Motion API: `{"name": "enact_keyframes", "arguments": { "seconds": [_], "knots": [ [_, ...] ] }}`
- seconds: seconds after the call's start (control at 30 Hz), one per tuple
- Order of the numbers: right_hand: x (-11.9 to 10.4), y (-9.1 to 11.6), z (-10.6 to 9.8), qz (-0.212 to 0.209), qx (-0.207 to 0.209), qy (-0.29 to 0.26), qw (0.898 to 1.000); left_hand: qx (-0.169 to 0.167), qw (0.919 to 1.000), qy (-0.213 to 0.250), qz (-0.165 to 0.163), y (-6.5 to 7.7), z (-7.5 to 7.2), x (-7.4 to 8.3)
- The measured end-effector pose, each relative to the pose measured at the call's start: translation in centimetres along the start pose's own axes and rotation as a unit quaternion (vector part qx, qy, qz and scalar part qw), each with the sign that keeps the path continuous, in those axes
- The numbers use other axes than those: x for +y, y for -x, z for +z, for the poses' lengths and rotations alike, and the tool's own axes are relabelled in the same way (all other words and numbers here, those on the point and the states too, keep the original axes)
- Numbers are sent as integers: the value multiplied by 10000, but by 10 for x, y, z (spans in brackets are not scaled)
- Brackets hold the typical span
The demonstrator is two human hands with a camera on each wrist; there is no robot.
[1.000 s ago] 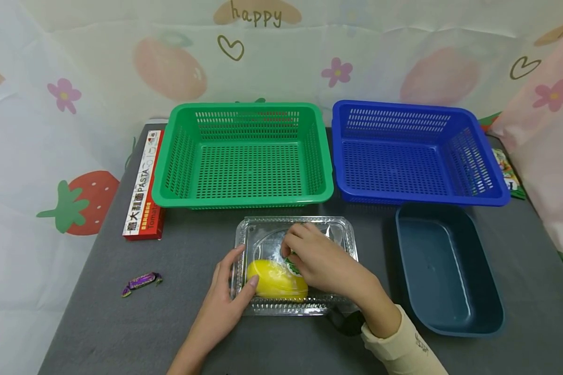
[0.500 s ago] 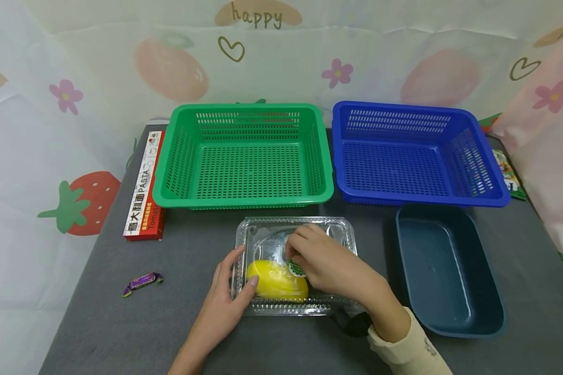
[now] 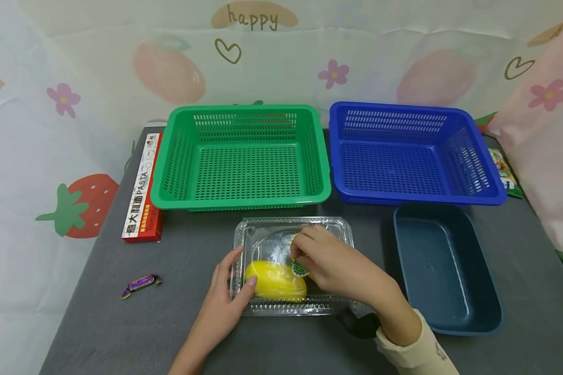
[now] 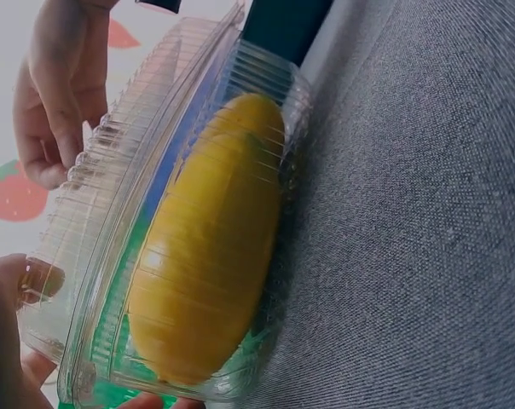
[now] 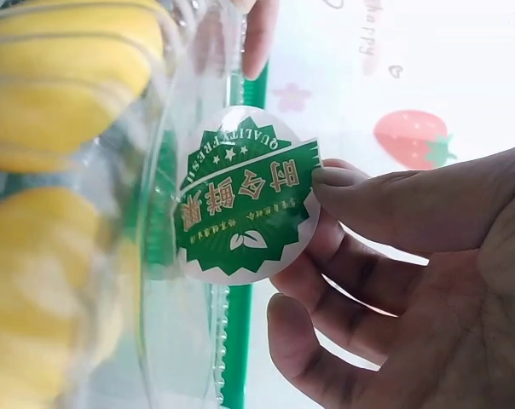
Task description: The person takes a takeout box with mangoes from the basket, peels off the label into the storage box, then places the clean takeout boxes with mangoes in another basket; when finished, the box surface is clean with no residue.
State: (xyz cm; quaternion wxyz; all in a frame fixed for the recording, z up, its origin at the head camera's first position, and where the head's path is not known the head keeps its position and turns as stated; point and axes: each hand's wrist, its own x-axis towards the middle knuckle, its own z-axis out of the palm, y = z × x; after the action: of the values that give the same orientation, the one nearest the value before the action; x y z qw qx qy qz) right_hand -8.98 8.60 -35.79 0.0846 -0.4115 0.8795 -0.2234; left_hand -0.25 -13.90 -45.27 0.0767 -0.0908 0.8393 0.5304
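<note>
A clear plastic clamshell box lies closed on the table, with yellow mango-shaped fruit inside. Two fruits show through its plastic in the right wrist view. My left hand grips the box's left side, thumb over the lid and fingers down the edge. Above the lid, my right hand pinches a round green and white sticker by its edge, between thumb and fingertip. The sticker's other side reaches toward the lid; whether it touches cannot be told. The right hand hides part of the box.
Behind the box stand a green basket and a blue basket. A dark teal tub is at the right, a red pasta box at the left. A purple wrapped candy lies front left; a packet sits far right.
My right hand has shifted slightly to the right with the sticker, and more of the sticker's green face shows. The left hand stays on the box. The head view has shifted a little.
</note>
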Motion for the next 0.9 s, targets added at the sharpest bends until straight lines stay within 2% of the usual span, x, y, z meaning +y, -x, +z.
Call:
{"name": "enact_keyframes", "arguments": {
  "seconds": [0.37,0.57,0.73,0.9],
  "knots": [
    [0,6,-7,-127,111,-56,9998,-3,10000,-41,2,1,-1,-1],
    [3,10,-17,34,-5,-482,9988,7,10000,-48,11,0,-1,-1],
    [12,25,-32,287,148,-1042,9940,-25,10000,-13,-7,-1,-1,-2],
    [35,51,-51,576,497,-1268,9890,-51,10000,33,-36,0,0,-3]
  ]
}}
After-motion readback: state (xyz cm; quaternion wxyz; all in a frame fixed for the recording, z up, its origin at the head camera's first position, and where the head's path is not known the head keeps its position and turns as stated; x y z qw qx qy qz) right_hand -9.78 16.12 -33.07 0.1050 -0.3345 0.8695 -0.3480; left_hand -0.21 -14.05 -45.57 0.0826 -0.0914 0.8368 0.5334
